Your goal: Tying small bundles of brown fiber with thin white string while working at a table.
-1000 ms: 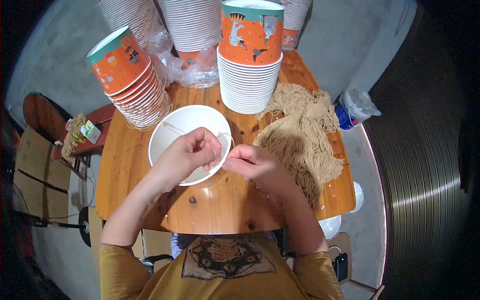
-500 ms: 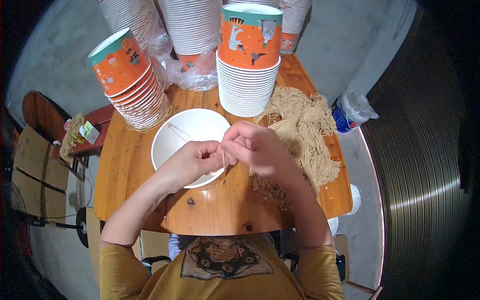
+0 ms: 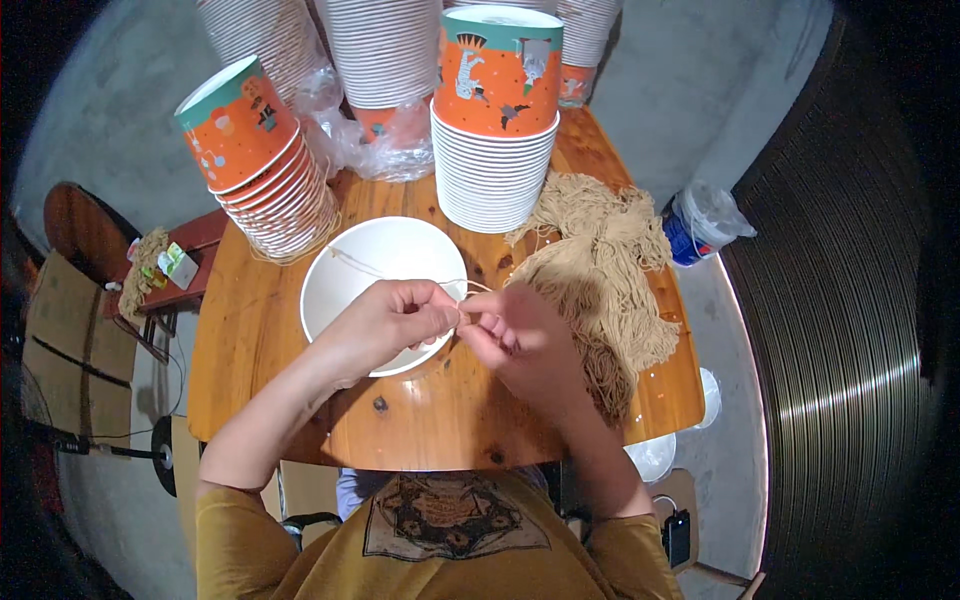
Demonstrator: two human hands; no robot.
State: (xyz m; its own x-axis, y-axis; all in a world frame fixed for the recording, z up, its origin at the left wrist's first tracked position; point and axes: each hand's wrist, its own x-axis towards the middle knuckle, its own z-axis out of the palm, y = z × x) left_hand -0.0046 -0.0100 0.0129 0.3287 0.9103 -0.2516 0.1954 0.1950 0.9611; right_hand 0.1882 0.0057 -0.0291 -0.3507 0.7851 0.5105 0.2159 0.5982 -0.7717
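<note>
Head view: we had both hands together just above the near right part of the rim of a white bowl (image 3: 325, 300), which sat on the wooden table (image 3: 440, 430) with its open mouth up. Our left hand (image 3: 392, 322) had its thumb and forefinger pressed together on a thin string (image 3: 477, 284), which made a small pale loop above the fingertips. Our right hand (image 3: 525, 338) met the left at that spot, its fingers curled and partly blurred; we could not tell whether they were clamped on the string too. A thin strand also showed against the far left inside of the bowl.

Beyond the bowl to the left we had a stack of orange tubs (image 3: 240, 130) with string around its lower rims, and to the right a taller tub stack (image 3: 495, 170), its top one orange and green. Crumpled clear plastic (image 3: 400, 150) lay between them, farther back. To the right of the bowl, partly behind our right hand, lay a tan heap of yarn (image 3: 600, 260).
</note>
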